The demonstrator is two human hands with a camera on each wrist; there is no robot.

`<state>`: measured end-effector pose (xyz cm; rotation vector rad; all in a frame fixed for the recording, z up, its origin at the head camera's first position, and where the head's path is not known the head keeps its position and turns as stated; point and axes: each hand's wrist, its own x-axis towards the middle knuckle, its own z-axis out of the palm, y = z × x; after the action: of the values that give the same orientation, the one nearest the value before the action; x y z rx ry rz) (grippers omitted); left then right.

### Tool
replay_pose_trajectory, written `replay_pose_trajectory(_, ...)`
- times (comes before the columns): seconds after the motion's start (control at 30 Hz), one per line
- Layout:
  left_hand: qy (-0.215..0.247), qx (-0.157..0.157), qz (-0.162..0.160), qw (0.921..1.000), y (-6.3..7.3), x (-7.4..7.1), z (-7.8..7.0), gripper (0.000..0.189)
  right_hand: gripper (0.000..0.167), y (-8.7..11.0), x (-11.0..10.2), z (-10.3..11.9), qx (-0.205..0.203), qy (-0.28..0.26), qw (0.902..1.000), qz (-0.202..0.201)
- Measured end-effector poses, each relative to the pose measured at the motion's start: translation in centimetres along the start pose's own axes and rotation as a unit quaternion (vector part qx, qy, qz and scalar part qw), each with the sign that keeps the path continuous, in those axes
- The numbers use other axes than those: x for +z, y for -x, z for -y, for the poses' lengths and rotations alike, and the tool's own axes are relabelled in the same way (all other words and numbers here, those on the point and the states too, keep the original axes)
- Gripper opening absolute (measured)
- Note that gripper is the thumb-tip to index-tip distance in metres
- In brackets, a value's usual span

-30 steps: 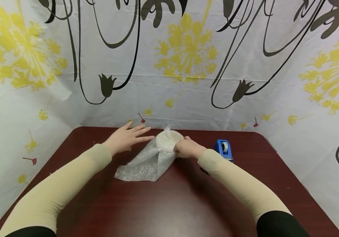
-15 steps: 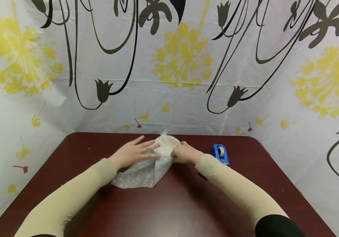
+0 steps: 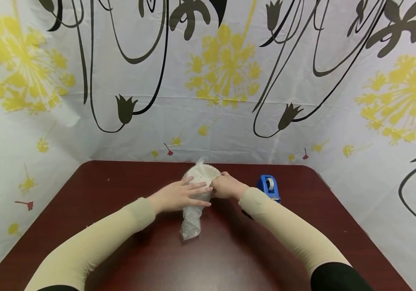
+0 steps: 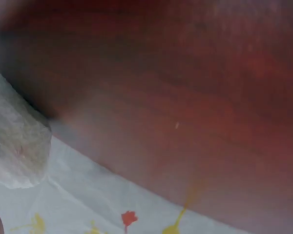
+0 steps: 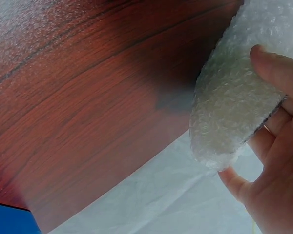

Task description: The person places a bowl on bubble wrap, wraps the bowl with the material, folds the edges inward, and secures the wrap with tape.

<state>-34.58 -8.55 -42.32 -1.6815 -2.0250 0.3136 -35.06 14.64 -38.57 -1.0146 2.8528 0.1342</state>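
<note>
A rounded, pale item bundled in bubble wrap (image 3: 201, 173) is held up over the far middle of the table. My right hand (image 3: 228, 186) grips its right side; in the right wrist view the thumb lies on the bubble wrap (image 5: 229, 107) with the other fingers behind its edge. Across the front of the bundle my left hand (image 3: 182, 197) presses with straight, spread fingers. A narrow gathered tail of the wrap points down below that hand. The left wrist view catches only the bundle's rounded end (image 4: 19, 146) at its left edge. What is inside the wrap is hidden.
A blue tape dispenser (image 3: 269, 188) stands to the right of my right hand, close to the right forearm. The dark red table (image 3: 120, 250) ends at a back edge just behind the bundle, against a patterned white sheet (image 3: 178, 101).
My left hand has moved right, from beside the bundle onto its front. The loose flap of bubble wrap that spread left is now folded in to a narrow tail. My right hand keeps its grip.
</note>
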Motion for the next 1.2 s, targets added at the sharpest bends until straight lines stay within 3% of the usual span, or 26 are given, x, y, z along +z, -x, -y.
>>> replay_pose_trajectory(0.1,0.074,-0.038,0.007,0.9965,0.1,0.2,0.0,0.078,0.006,0.0,0.2,-0.1,-0.006,0.000,1.0000,0.001)
replay_pose_trajectory(0.17,0.145,-0.075,0.006,0.9865,0.1,0.3,0.1,0.076,0.007,0.1,0.3,-0.1,-0.008,-0.004,1.0000,-0.002)
replay_pose_trajectory(0.27,0.244,-0.140,0.003,0.9596,0.0,0.5,0.4,0.063,0.008,0.2,0.6,-0.1,-0.011,-0.011,0.9998,-0.009)
replay_pose_trajectory(0.33,0.302,-0.184,0.001,0.9356,-0.1,0.6,0.5,0.050,0.009,0.2,0.7,0.0,-0.016,-0.013,0.9997,-0.015)
replay_pose_trajectory(0.47,0.370,-0.246,-0.011,0.8956,-0.4,0.9,0.5,0.041,0.009,0.6,1.1,0.1,-0.023,-0.026,0.9990,-0.029)
replay_pose_trajectory(0.6,0.385,-0.289,-0.029,0.8759,-0.7,1.3,0.5,0.032,0.007,1.0,1.3,0.2,-0.032,-0.033,0.9983,-0.037)
replay_pose_trajectory(0.73,0.378,-0.320,-0.035,0.8682,-1.3,1.6,0.7,0.022,0.008,1.2,1.4,0.4,-0.050,-0.016,0.9979,-0.039)
replay_pose_trajectory(0.9,0.347,-0.339,-0.031,0.8737,-2.2,1.9,1.1,0.022,0.011,0.9,1.6,0.2,-0.062,-0.006,0.9965,-0.057)
replay_pose_trajectory(0.97,0.345,-0.346,-0.024,0.8721,-2.6,2.0,1.3,0.026,0.013,0.9,1.7,0.0,-0.056,-0.014,0.9969,-0.052)
replay_pose_trajectory(1.07,0.345,-0.357,-0.008,0.8680,-3.3,2.0,1.6,0.018,0.012,0.8,1.7,-0.3,-0.036,-0.039,0.9976,-0.045)
replay_pose_trajectory(1.2,0.338,-0.369,0.003,0.8659,-4.4,1.8,2.3,0.038,0.032,0.6,1.2,-0.7,-0.008,-0.079,0.9960,-0.039)
